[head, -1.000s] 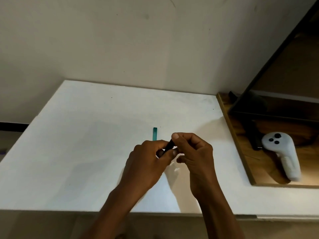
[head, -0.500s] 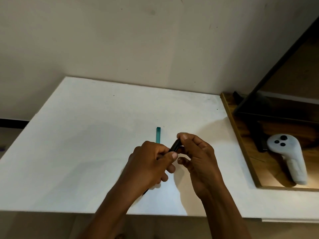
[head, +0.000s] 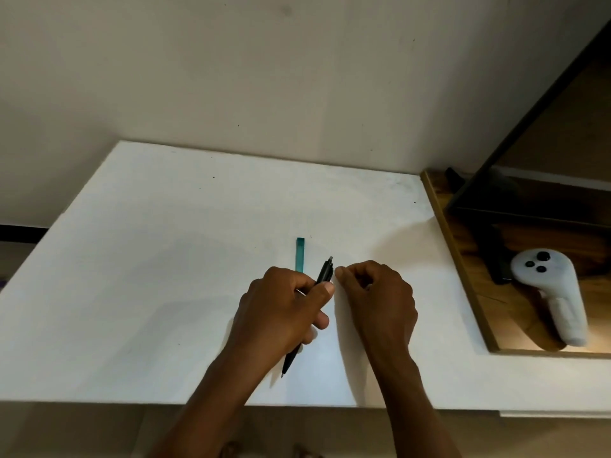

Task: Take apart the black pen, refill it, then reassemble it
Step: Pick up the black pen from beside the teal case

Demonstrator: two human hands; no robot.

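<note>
My left hand [head: 281,312] grips the black pen [head: 324,272] around its middle. The pen slants, with its grey push-button end up and to the right and its tip [head: 283,374] down near the table's front edge. My right hand [head: 377,292] sits just right of the pen's top end, fingers curled shut, not touching the pen; whether it holds a small part I cannot tell. A thin teal refill stick [head: 300,254] lies on the white table [head: 148,259] just beyond my left hand.
A white hand controller [head: 549,292] lies on a wooden surface [head: 476,292] to the right, under a dark frame. A plain wall rises behind the table. The table's front edge runs below my wrists.
My right hand has let go of the pen's top end and moved slightly right. The pen's upper end and its tip now show clearly in my left hand.
</note>
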